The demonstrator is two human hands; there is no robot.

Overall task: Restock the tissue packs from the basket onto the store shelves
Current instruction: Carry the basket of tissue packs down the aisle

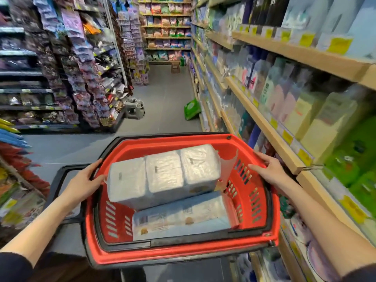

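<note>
Two bare hands hold the red plastic basket by its side rims: left hand, right hand, fingers curled over the edges. Inside lie soft white plastic-wrapped tissue packs, probably light and squashy; grab one by its ends. Wooden store shelves run along the right, grey floor ahead.

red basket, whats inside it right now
The red basket holds a three-section tissue pack lying tilted on a flatter pack. Anything beneath them is covered, so the basket floor there cannot be seen.
</note>
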